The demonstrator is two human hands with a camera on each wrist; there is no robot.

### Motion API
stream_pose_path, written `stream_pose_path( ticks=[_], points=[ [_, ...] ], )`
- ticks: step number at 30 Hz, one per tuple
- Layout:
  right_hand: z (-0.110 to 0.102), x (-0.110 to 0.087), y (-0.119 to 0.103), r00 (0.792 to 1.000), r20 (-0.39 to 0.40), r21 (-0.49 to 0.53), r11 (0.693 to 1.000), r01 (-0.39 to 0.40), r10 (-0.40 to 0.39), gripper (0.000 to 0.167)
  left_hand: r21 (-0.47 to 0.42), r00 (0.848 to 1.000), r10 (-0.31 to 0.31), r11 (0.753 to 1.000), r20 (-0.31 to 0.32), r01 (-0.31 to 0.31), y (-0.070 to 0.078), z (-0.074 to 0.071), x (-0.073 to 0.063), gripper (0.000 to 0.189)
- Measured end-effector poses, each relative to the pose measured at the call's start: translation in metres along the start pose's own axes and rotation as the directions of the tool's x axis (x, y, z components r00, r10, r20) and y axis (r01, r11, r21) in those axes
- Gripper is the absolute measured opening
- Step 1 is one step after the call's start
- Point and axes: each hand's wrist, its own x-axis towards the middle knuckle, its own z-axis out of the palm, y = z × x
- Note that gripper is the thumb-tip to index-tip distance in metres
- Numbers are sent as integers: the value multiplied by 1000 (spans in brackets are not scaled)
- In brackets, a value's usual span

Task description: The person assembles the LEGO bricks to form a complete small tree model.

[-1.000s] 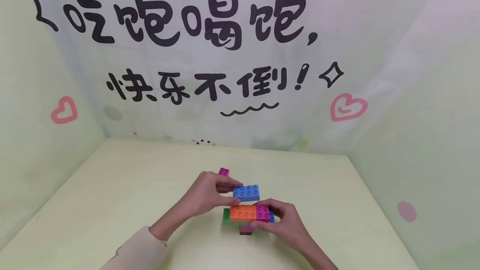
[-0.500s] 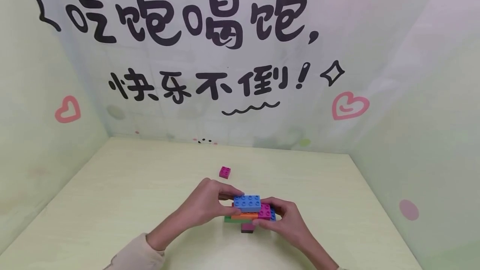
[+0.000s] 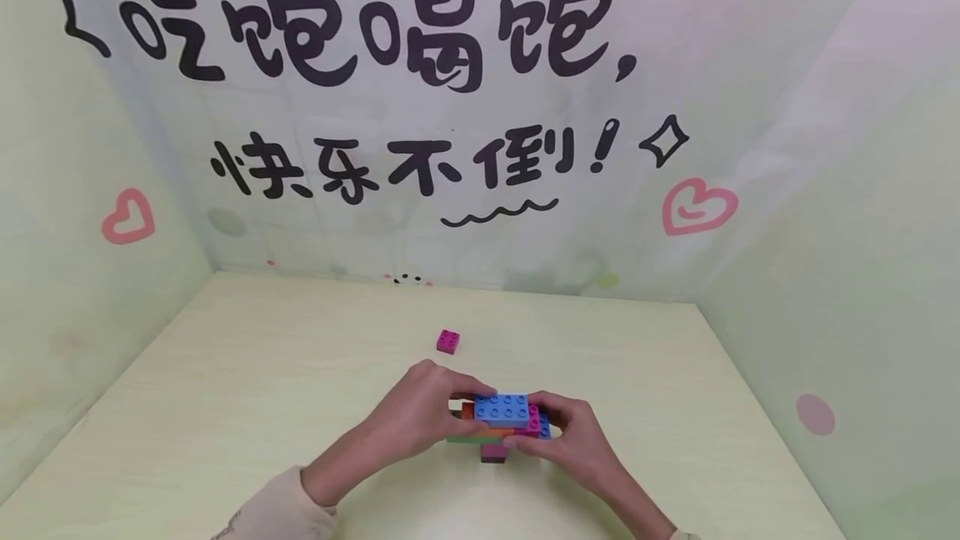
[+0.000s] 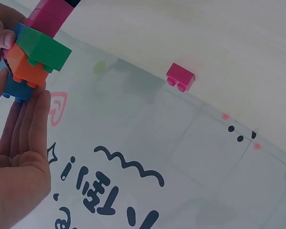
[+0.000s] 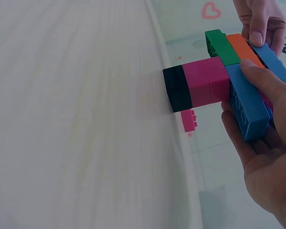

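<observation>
My left hand (image 3: 416,411) pinches a light blue eight-stud toy building brick (image 3: 501,412) between thumb and fingers, over the orange brick (image 5: 243,50). Whether it is fully seated I cannot tell. My right hand (image 3: 576,436) grips the stack's right end, around a magenta brick (image 3: 533,422) and the darker blue brick (image 5: 248,102) below it. Beside that blue one is a green brick (image 4: 45,50), under the orange. A column of two magenta bricks (image 5: 205,81) with a black block (image 5: 177,88) at its foot supports the stack. The light blue brick hides most of the orange one in the head view.
A loose magenta brick (image 3: 447,342) lies on the pale table (image 3: 300,340), beyond the hands. Printed walls (image 3: 375,240) with black lettering and pink hearts enclose the table's back and both sides.
The left hand has lowered the light blue brick from behind and above the orange brick to over it, then shifted it slightly right. My right hand keeps its hold on the stack.
</observation>
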Motion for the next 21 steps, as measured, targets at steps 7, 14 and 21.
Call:
stream_pose_path(
  ticks=[7, 14, 21],
  points=[
    [-3, -1, -7, 989, 10, -26, 989, 148, -148, 40, 45, 1000, 12, 999, -22, -11, 0, 2, -3, 36],
    [-4, -1, -10, 973, -35, 83, 970, 230, -228, 30, -68, 1000, 11, 998, -30, -13, -10, 6, -6, 37],
    [-3, 0, -10, 985, -61, 153, 974, 167, -159, 28, -336, 993, -97, 939, -62, 71, -26, 18, -12, 36]
  ],
)
